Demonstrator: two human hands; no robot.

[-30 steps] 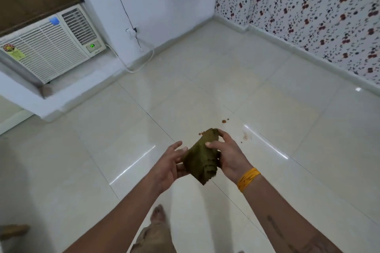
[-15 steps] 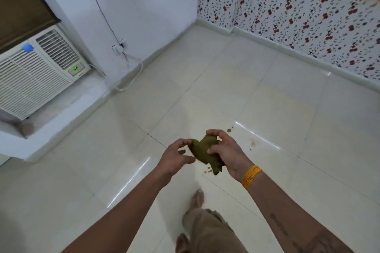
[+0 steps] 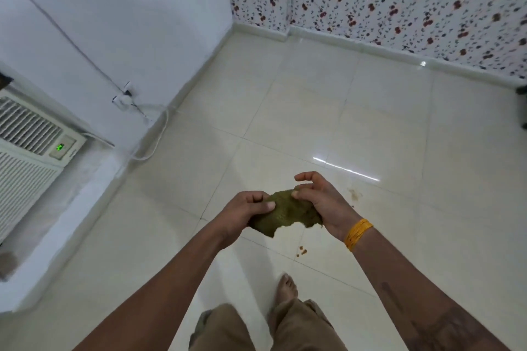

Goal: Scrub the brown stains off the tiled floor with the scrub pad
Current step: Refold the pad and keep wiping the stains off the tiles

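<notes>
A worn olive-green scrub pad [image 3: 286, 215] is stretched between both hands at waist height above the floor. My left hand [image 3: 246, 209] pinches its left edge with curled fingers and thumb. My right hand [image 3: 320, 202], with a yellow band on the wrist, pinches the pad's upper right edge, the index finger lifted. Small brown stains [image 3: 301, 251] dot the pale tiled floor [image 3: 370, 128] just below the pad. A fainter brown smear [image 3: 354, 194] lies to the right of my right hand.
A window air conditioner [image 3: 28, 148] sits low on the left on a white ledge, with a cable [image 3: 154, 139] trailing onto the floor. A floral-papered wall [image 3: 399, 0] closes the far right. My bare foot [image 3: 287, 286] and khaki trousers are below the hands.
The view has swung further down and left. Both hands have spread the bunched pad out flat between them, and my left hand now holds its edge.
</notes>
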